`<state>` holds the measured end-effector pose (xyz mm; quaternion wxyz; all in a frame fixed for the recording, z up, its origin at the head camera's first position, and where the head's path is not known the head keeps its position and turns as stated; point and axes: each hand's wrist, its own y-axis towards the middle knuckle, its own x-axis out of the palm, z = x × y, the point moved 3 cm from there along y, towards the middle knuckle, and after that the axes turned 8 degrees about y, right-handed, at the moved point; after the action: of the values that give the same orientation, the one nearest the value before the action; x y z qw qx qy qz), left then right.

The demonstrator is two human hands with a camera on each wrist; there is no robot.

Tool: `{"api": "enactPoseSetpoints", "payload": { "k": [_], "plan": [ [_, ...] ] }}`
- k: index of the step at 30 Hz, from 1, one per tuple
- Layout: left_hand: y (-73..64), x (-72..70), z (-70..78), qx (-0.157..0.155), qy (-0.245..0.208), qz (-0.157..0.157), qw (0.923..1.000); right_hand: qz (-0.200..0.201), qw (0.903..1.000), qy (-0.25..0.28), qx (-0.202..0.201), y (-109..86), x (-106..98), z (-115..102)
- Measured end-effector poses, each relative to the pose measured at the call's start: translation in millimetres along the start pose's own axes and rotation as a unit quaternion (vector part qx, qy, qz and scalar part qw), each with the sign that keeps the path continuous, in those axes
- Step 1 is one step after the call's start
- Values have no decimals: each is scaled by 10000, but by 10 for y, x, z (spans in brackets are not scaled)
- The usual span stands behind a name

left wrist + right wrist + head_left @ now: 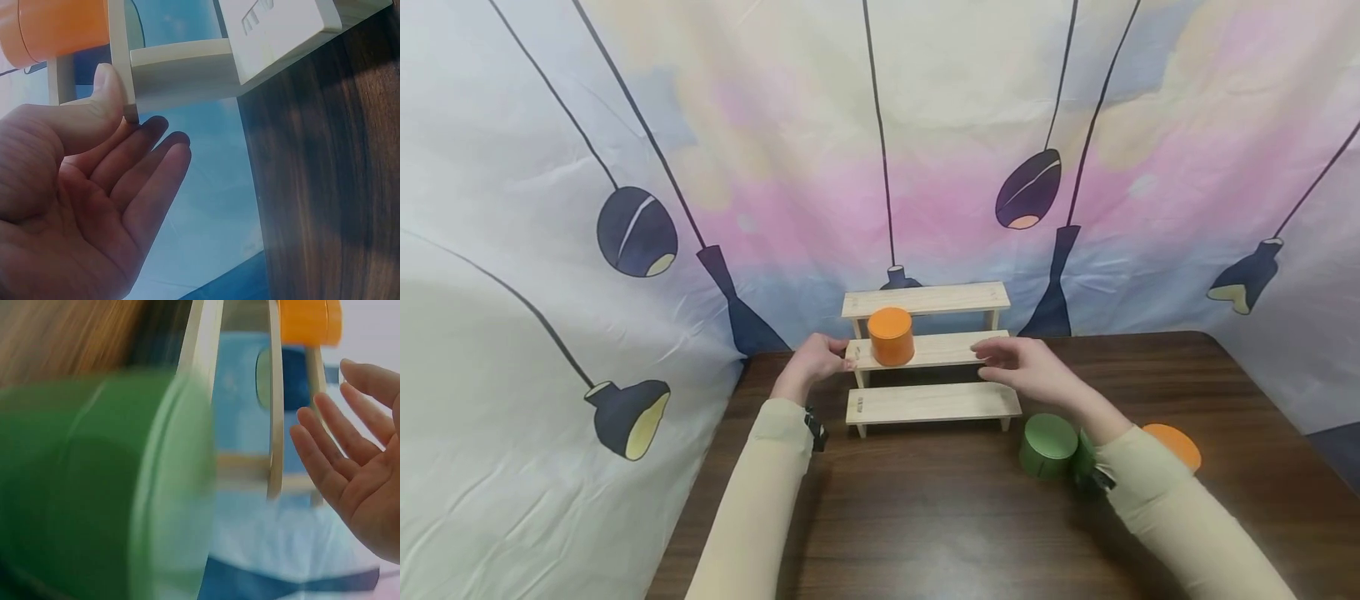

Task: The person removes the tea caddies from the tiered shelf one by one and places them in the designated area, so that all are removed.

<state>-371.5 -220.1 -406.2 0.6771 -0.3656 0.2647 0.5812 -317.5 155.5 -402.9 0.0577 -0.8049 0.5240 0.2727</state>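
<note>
A light wooden three-step stand (932, 404) stands at the back of the table. An orange round tin (891, 337) is upright on the left part of its middle step. My left hand (811, 365) is at that step's left end. In the left wrist view the thumb (107, 94) lies against the board's upper face, the index finger goes behind its edge, and the other fingers extend loosely. My right hand (1030, 367) is by the middle step's right end, fingers apart and slightly bent, with nothing in it; the right wrist view shows its palm (375, 506).
A green round tin (1048, 446) stands on the brown table (925, 517), right of the stand. Another green tin (1084, 458) is partly hidden by the right wrist. Farther right, an orange tin (1176, 446) shows behind the sleeve. A printed cloth (820, 208) hangs behind the table.
</note>
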Motion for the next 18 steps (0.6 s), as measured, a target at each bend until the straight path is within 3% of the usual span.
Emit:
{"api": "enactPoseSetpoints", "payload": {
  "k": [7, 14, 18],
  "plan": [
    [0, 9, -3, 117, -45, 78, 9999, -16, 9996, 242, -150, 321, 320, -159],
    [-1, 10, -19, 139, 6, 47, 9999, 476, 9976, 496, 114, 604, 629, -202],
    [5, 11, -11, 165, 62, 40, 9998, 817, 9951, 555, 66, 719, 793, -260]
  ]
}}
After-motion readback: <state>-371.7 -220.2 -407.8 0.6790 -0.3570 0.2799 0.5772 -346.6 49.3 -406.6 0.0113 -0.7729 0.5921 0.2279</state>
